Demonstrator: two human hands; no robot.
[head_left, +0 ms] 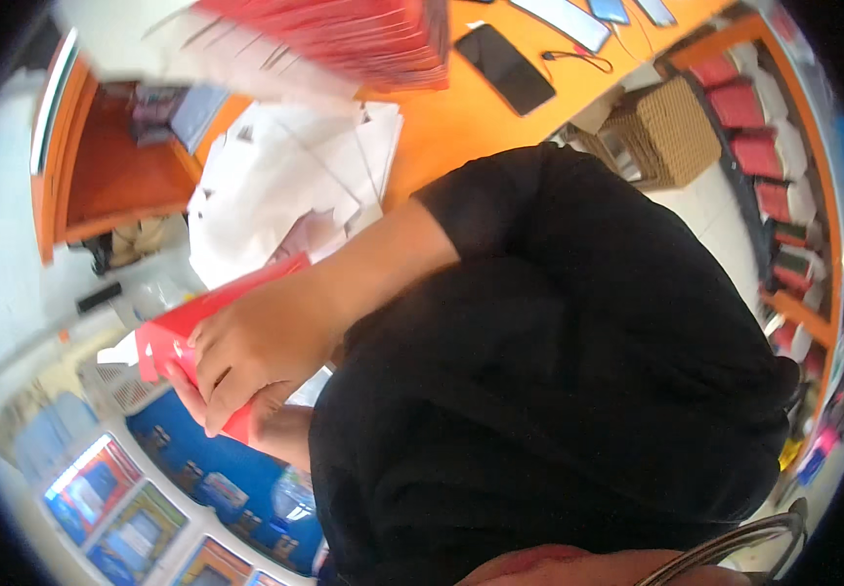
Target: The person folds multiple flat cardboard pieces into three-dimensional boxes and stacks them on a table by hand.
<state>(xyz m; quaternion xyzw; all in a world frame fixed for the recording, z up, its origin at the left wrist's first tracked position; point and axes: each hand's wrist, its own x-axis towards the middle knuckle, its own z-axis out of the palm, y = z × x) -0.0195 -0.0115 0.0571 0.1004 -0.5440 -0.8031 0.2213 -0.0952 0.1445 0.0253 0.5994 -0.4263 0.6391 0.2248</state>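
Glossy red box point(246, 285) tilted at person's hands. Right hand point(271, 327) over red box, fingers point(230, 391) bent and grasping it. Left hand point(274, 422) just below, against red box, mostly hidden; cannot tell its grip. White sheets point(275, 186) just above red box; red stack point(383, 44) farther above, on orange counter point(432, 132).

A black phone point(506, 70) lies on the orange table point(432, 132) (a looped dark cable point(583, 61) nearby).
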